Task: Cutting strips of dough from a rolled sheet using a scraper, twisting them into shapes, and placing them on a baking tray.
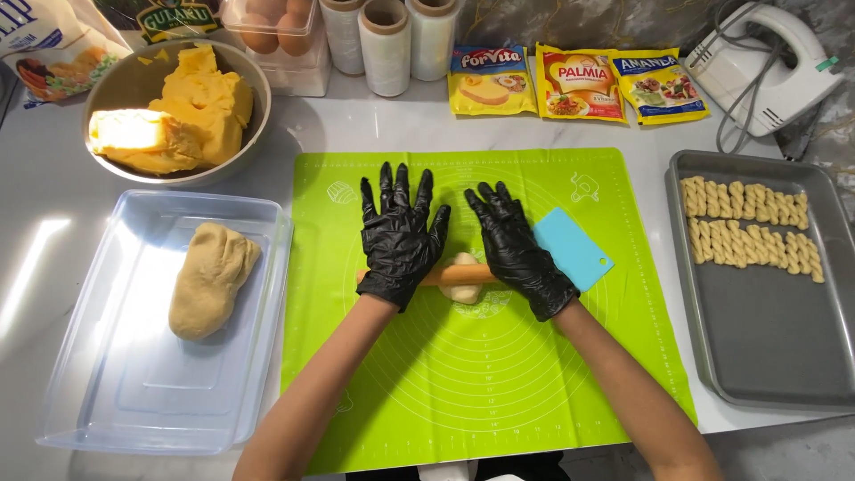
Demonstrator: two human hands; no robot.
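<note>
Left hand (398, 233) and right hand (517, 248), both in black gloves, are lying flat with fingers spread on a wooden rolling pin (461, 275), pressing it across a small dough piece (463, 289) at the centre of the green mat (463, 392). A blue scraper (574, 249) is lying just beside the right hand. On the bench (53, 187), a clear tray (134, 392) is holding a dough lump (211, 279) at left, and a metal pan (766, 347) is carrying twisted strips (744, 227) at right.

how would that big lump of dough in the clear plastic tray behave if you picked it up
The dough lump looks soft and slumped, so it would probably sag and dent under fingers rather than stay stiff. It seems dense for its size, likely heavy. Its matte surface suggests it would not slip much, and its flattened underside on the tray makes rolling unlikely.
</note>
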